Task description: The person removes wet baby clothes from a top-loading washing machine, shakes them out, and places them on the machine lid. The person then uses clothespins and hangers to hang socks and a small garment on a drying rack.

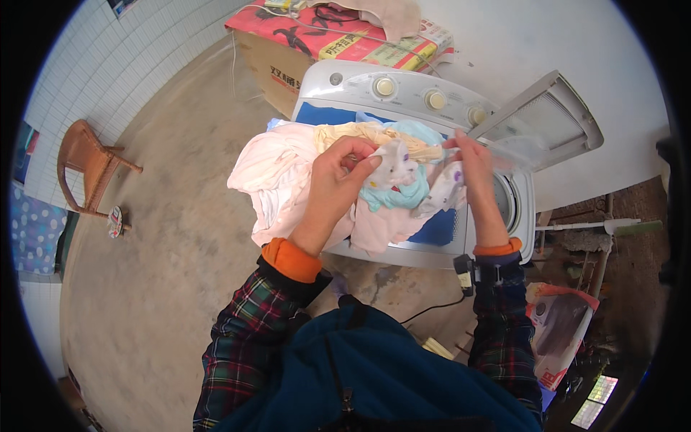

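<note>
My left hand (345,175) pinches a small white patterned cloth item (393,164) between thumb and fingers. My right hand (475,167) is raised on the right beside another part of white patterned cloth (447,189); whether its fingers grip the cloth I cannot tell. Beneath both hands a pile of laundry lies on the washing machine: a pale pink garment (278,156) at the left, a cream-yellow cloth (345,130) at the back and a light turquoise cloth (402,195) in the middle. A blue cloth or mat (437,229) shows under the pile.
The twin-tub washing machine (399,78) has its right-hand lid (545,116) raised over the round tub opening (507,202). Behind it stands a large cardboard box (270,67). A wicker chair (92,162) is on the concrete floor at the left. A printed bag or box (561,329) lies at lower right.
</note>
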Action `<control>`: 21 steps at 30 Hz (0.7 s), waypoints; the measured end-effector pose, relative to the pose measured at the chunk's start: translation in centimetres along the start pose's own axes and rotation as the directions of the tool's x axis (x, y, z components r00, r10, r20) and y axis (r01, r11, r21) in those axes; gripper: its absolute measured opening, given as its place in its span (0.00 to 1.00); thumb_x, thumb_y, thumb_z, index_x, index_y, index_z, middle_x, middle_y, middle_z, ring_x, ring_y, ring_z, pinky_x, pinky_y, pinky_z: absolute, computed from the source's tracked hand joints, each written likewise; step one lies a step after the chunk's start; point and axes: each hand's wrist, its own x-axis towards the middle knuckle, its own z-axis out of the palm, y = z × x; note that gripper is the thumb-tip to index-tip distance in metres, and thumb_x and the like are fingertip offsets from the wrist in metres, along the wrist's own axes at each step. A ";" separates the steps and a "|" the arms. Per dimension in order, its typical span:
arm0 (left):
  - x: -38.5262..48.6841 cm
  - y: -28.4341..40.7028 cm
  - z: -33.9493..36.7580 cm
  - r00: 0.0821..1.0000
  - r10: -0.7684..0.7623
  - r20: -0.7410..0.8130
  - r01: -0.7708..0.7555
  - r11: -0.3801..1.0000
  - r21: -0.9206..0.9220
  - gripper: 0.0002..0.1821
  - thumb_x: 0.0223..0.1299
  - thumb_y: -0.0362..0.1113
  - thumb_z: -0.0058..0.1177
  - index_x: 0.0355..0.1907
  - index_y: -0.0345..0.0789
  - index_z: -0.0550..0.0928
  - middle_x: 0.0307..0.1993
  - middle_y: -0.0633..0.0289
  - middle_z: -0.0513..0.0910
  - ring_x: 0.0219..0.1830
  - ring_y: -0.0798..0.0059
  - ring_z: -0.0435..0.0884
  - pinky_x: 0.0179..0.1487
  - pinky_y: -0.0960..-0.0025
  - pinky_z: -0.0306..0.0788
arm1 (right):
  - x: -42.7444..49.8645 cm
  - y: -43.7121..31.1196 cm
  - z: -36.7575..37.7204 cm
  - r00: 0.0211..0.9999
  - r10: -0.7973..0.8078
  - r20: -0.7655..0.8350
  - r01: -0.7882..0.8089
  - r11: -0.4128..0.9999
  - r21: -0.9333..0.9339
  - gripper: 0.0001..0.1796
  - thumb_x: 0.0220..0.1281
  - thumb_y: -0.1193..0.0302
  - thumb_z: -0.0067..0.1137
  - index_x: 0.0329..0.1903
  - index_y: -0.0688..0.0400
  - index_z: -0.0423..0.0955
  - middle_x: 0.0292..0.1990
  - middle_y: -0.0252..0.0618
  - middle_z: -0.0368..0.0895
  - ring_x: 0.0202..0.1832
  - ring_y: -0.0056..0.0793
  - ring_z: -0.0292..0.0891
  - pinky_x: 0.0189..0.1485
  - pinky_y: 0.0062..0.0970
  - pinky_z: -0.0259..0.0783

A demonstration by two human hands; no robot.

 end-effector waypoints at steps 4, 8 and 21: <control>-0.2 0.6 -0.5 0.993 -0.114 -0.025 0.112 0.992 -0.059 0.04 0.59 0.27 0.61 0.30 0.32 0.80 0.24 0.73 0.77 0.24 0.90 0.70 0.28 0.82 0.64 | -4.0 -3.0 -1.9 0.988 -0.148 -0.040 0.148 0.989 -0.016 0.13 0.65 0.61 0.61 0.36 0.60 0.82 0.20 0.24 0.72 0.22 0.10 0.66 0.26 0.15 0.58; -0.2 0.8 0.0 0.996 -0.091 0.013 0.092 0.991 -0.099 0.04 0.58 0.26 0.61 0.30 0.32 0.79 0.27 0.71 0.79 0.27 0.88 0.72 0.32 0.81 0.66 | -9.0 -4.2 0.8 0.971 -0.080 0.226 0.132 0.965 -0.226 0.20 0.55 0.67 0.71 0.50 0.57 0.79 0.16 0.25 0.73 0.20 0.12 0.68 0.25 0.19 0.64; -7.5 8.0 -7.4 1.000 -0.017 0.026 0.020 0.992 -0.126 0.03 0.69 0.28 0.53 0.41 0.34 0.75 0.32 0.70 0.80 0.33 0.90 0.75 0.35 0.84 0.68 | -13.8 -7.2 5.1 0.958 -0.097 0.270 0.021 0.963 0.270 0.11 0.64 0.66 0.64 0.32 0.62 0.82 0.18 0.26 0.75 0.18 0.11 0.65 0.22 0.16 0.57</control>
